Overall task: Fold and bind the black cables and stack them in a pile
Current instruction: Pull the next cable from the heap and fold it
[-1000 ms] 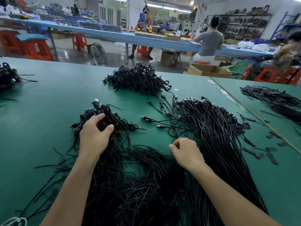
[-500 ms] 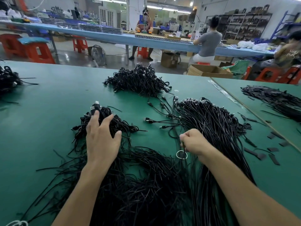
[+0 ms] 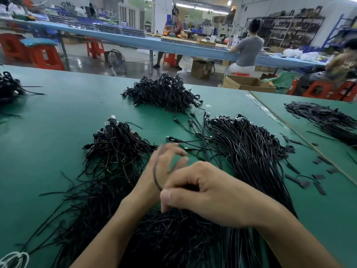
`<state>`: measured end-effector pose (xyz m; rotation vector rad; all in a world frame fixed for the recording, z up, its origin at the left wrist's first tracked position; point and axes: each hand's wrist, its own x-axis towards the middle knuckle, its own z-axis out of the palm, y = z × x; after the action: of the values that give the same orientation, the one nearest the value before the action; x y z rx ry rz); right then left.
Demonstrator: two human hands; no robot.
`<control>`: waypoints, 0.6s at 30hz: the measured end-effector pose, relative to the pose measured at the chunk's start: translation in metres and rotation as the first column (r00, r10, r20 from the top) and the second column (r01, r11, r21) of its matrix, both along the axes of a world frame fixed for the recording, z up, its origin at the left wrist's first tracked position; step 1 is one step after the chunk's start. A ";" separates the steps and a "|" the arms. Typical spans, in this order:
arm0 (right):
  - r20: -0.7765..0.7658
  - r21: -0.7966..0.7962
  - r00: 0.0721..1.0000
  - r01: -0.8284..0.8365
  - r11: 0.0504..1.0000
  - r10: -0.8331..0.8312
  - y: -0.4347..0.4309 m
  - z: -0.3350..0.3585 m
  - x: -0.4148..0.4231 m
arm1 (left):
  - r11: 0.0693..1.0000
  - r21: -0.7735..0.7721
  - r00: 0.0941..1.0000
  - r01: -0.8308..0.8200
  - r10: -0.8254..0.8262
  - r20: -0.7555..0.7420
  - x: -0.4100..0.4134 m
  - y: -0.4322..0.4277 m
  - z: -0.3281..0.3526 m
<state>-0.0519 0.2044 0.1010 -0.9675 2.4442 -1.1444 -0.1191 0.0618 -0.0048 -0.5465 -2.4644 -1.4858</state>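
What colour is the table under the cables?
The table is green; the head view shows it best.

Glossy black cables (image 3: 251,151) on matt green tabletop (image 3: 58,117).

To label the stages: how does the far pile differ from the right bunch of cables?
The far pile is a rounded heap of folded cables; the right bunch lies flat, long and nearly straight. The far pile sits near the table's far edge; the right bunch stretches from mid-table toward the camera. Both are black.
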 end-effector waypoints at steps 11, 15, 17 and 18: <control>-0.091 0.006 0.901 0.427 0.904 -0.425 0.049 -0.020 -0.016 | 0.966 -0.041 0.964 -0.254 0.256 0.064 -0.012 -0.009 -0.003; -0.082 -0.252 0.773 0.594 0.764 -0.629 0.058 -0.025 -0.026 | 0.925 -0.287 0.909 0.248 -0.120 0.399 -0.002 -0.007 0.001; -0.078 -0.243 0.791 0.575 0.781 -0.607 0.059 -0.027 -0.028 | 0.927 -0.172 0.895 0.332 -0.252 0.369 0.006 0.001 0.007; -0.073 -0.206 0.809 0.560 0.802 -0.584 0.060 -0.028 -0.029 | 0.931 -0.057 0.889 0.360 -0.324 0.325 0.010 0.004 0.011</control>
<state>-0.0806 0.2645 0.0728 -0.3297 2.8894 -1.5436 -0.1094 0.0660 0.0061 -0.8717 -2.8256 -1.6749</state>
